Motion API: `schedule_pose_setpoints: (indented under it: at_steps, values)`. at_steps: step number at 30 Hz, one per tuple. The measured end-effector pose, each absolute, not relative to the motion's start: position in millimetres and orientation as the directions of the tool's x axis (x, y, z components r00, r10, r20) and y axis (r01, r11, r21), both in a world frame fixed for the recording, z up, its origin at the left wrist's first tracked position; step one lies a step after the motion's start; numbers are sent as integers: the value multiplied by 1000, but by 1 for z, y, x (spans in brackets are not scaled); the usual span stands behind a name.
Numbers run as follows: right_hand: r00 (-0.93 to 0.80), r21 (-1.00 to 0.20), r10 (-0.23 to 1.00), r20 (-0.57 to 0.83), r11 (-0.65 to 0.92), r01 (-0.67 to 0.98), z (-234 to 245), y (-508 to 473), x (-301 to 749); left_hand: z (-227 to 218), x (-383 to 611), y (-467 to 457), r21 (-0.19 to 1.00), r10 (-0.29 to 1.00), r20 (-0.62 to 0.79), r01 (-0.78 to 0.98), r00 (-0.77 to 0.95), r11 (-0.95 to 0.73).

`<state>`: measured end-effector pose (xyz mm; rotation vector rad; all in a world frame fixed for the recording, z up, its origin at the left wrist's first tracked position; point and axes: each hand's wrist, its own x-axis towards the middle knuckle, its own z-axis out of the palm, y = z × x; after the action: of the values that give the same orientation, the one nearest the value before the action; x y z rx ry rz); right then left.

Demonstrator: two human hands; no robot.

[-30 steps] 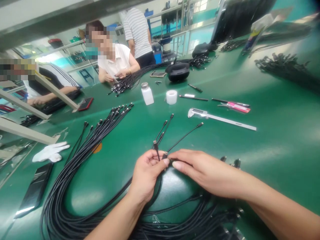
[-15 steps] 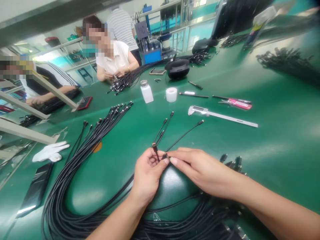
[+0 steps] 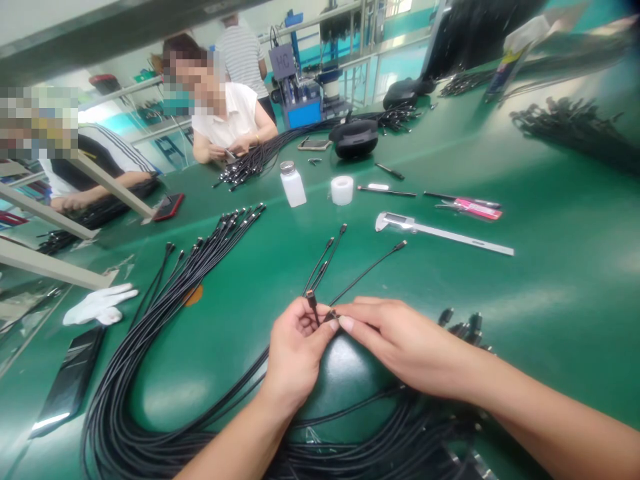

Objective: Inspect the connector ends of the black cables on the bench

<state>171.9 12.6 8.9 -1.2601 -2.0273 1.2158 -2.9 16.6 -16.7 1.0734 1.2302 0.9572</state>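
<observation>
Near the middle of the green table, my left hand (image 3: 297, 350) is closed around a black cable, whose connector (image 3: 311, 299) sticks up above the fingers. My right hand (image 3: 395, 333) meets it from the right, thumb and forefinger pinched on a small dark cable end (image 3: 331, 316) between both hands. The fingers partly hide that end. Just beyond the hands lie several black cable ends, one a cable (image 3: 370, 270) with a metal-tipped plug. A thick bundle of black cables (image 3: 113, 393) curves around on the left and passes under my forearms.
Calipers (image 3: 450, 235), a tape roll (image 3: 343, 191) and a white bottle (image 3: 293, 185) stand or lie beyond my hands. A white glove (image 3: 103, 305) and a black phone (image 3: 70, 380) are at left. Two people sit across the table with cables; another person stands behind.
Both hands stay almost where they were, still pinching the cable end. The standing person in the background has shifted slightly.
</observation>
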Motion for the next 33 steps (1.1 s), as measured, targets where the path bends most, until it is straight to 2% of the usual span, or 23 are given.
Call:
schedule_pose_setpoints:
  at_steps: [23, 29, 33]
  values:
    - [-437, -826, 895, -90, 178, 534, 6, 14, 176, -18, -3, 17, 960, 959, -260, -80, 112, 269]
    - [-476, -869, 877, -61, 188, 458, 10, 14, 177, -14, 1, 15, 939, 944, -293, -142, 152, 314]
    - [-471, -867, 878, -81, 171, 467, 11, 14, 176, -13, 1, 14, 930, 938, -307, -159, 159, 331]
